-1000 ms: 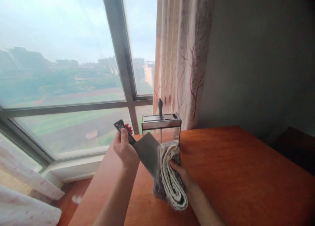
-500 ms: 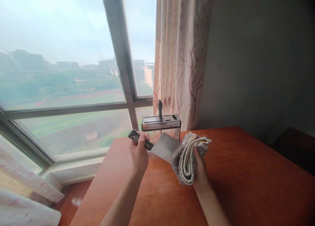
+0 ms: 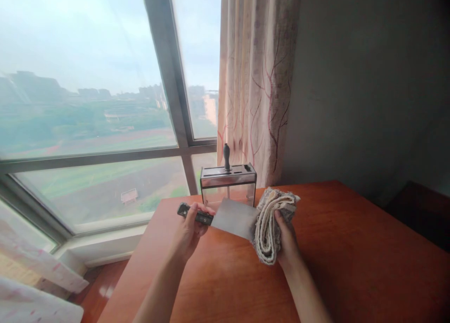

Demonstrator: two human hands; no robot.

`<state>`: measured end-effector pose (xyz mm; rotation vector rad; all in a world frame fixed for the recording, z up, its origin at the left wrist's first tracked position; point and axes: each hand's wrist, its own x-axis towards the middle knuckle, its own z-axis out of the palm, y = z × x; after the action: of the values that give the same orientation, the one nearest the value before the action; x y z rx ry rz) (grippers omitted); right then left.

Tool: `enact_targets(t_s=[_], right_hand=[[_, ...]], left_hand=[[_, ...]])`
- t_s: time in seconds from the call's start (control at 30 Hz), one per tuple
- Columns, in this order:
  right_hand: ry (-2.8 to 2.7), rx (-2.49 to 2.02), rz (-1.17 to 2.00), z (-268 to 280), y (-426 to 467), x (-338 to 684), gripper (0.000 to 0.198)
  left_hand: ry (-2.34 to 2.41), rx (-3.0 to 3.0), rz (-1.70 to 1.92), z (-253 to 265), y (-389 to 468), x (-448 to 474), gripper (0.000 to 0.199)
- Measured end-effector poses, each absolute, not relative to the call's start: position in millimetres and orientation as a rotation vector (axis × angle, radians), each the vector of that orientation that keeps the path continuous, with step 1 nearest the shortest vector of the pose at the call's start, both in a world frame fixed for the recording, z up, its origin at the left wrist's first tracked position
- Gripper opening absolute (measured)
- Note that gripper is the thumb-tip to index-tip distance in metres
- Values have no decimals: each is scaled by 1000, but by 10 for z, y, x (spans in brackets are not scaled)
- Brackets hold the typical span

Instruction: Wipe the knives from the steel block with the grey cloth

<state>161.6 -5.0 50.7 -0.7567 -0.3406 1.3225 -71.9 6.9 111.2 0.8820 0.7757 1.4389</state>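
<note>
My left hand (image 3: 190,230) is closed round the black riveted handle of a cleaver (image 3: 235,218). The broad grey blade points right, and its far end meets a folded grey and cream cloth (image 3: 269,229). Whether the cloth wraps both faces of the blade tip is hidden. My right hand (image 3: 287,241) grips the cloth from its right side, thumb pressed into the folds. Behind the blade stands a clear-sided knife block (image 3: 228,176) with a slotted top, and one dark-handled tool (image 3: 227,157) sits upright in it.
Both hands are above a reddish-brown wooden table (image 3: 225,285). Beyond its left edge are a large window (image 3: 87,126) and its sill (image 3: 105,242). A patterned curtain (image 3: 256,79) hangs behind the knife block, and a dark grey wall (image 3: 358,88) is at right.
My left hand has moved slightly left and down, drawing the cleaver leftward and turning its blade flatter. More of the blade shows outside the cloth. My right hand stays nearly in place.
</note>
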Motion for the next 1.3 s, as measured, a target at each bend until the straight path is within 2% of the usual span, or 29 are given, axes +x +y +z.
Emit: enact_targets(t_s=[0.4,0.83,0.9,1.07,1.17,1.3], right_hand=[[-496,-776,1432,542,-142,1407,33],[-245,-534,1456,364,-42,1522,34],[-240,-518,1469,375,-28,1538,35],[-250,-457,1494,397,-28,1477,37],[-306,-482,1561,414,-91,1337,43],[-376,-483,1599,431,-176,1193,41]], left_hand=[[629,541,1610,962,51,-764,17],[614,538,1525,745,-133,-242,21],[710,592,1445,670,-197,-103,26],[822,747,1391,448,-320,201,58],[797,760,1443,387,-362,280,65],[834,726,1456,401,-339,198,68]])
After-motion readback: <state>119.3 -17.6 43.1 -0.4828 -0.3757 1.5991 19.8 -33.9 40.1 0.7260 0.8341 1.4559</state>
